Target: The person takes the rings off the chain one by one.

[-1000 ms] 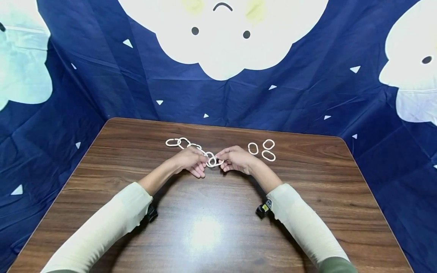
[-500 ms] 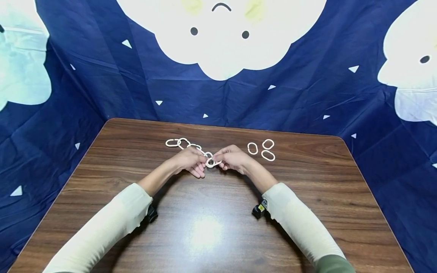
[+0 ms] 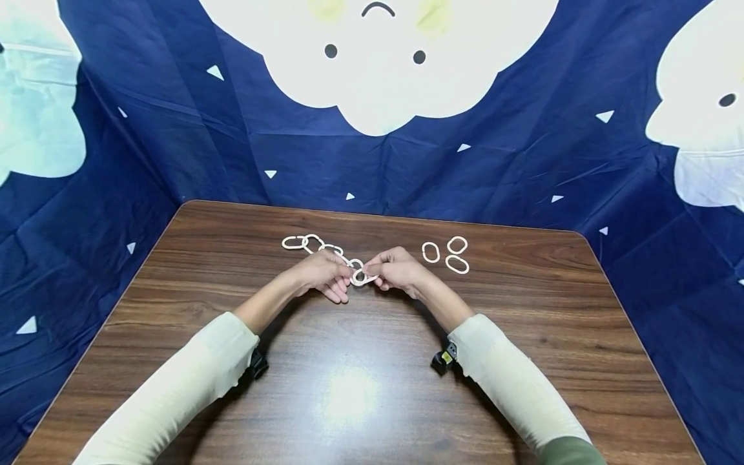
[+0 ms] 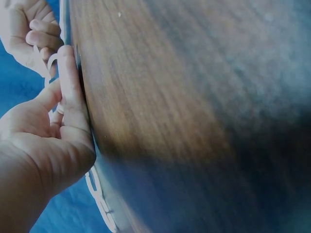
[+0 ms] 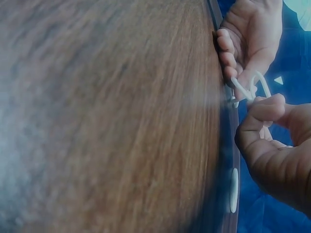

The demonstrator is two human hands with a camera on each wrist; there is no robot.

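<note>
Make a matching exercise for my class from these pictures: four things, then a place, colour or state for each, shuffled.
1. Right hand
2. Chain of links
3. Three separate links
4. Backdrop

A. On the table's right half
B. Pinching a white link
C. Dark blue with white clouds
D. Partly hidden by the left hand

Pairs: 1-B; 2-D; 3-A; 4-C

Chain partly hidden behind left hand; 2 sleeves cut off below; wrist-view tabletop blurred.
</note>
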